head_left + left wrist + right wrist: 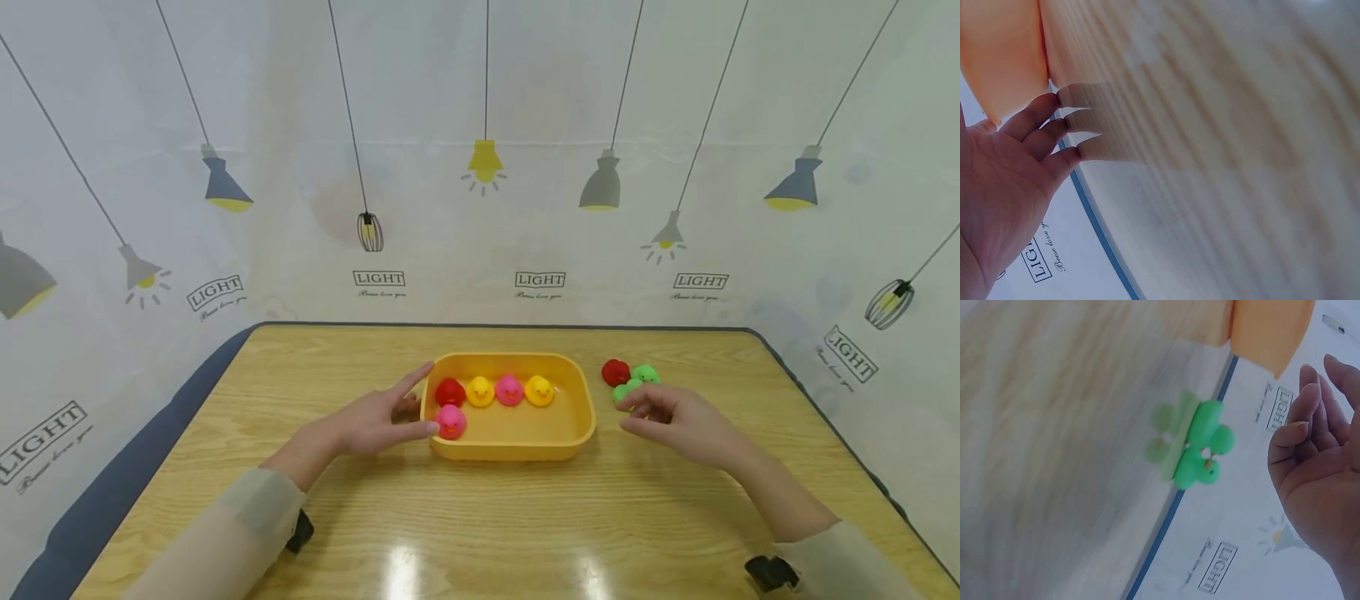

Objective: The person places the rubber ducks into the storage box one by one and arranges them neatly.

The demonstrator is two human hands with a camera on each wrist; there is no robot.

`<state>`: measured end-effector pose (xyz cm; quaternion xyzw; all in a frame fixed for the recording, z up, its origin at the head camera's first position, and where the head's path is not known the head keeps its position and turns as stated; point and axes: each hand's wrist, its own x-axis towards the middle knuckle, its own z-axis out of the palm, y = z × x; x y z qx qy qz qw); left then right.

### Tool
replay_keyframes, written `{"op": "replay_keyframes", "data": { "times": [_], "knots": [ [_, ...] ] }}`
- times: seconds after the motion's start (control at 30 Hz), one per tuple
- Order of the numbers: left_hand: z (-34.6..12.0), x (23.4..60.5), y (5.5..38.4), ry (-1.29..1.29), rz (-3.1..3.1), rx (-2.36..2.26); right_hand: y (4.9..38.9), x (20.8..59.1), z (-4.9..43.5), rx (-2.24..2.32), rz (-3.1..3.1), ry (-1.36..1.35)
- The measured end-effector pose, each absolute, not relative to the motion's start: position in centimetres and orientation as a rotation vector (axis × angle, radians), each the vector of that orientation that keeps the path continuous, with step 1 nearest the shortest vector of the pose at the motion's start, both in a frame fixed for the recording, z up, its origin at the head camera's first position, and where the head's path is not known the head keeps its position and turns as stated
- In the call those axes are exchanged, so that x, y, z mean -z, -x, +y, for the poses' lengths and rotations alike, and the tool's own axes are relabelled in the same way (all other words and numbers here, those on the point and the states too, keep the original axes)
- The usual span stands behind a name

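A yellow-orange plastic tray (517,452) holds several rubber ducks along its far side and left end. Inside are a red duck (450,392), two yellow ducks, a pink duck (509,390) and another pink duck (452,422) near the left corner. My left hand (375,422) rests at the tray's left end, index finger and thumb spread along the rim. To the tray's right, my right hand (686,423) hovers with loosely bent fingers and nothing in them. It is beside two green ducks (1194,467), which lie on the table with a red duck (617,372).
The wooden table (480,525) has a dark rim along its far edge and sides. A white backdrop (480,242) printed with hanging lamps rises behind it and on both sides.
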<state>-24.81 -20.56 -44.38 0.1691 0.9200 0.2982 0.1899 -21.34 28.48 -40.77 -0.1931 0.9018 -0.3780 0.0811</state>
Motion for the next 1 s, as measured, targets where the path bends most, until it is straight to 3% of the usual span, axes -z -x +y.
{"op": "replay_keyframes", "data": {
  "times": [0.5, 1.0],
  "knots": [
    [-20.4, 44.7, 24.9, -0.477, 2.593, -0.834, 21.2, 42.8, 34.7, 1.132, 2.783, 0.371],
    [-20.4, 44.3, 24.7, -0.472, 2.583, -0.848, 25.6, 42.9, 35.7, 1.111, 2.837, 0.283]
  ]
}}
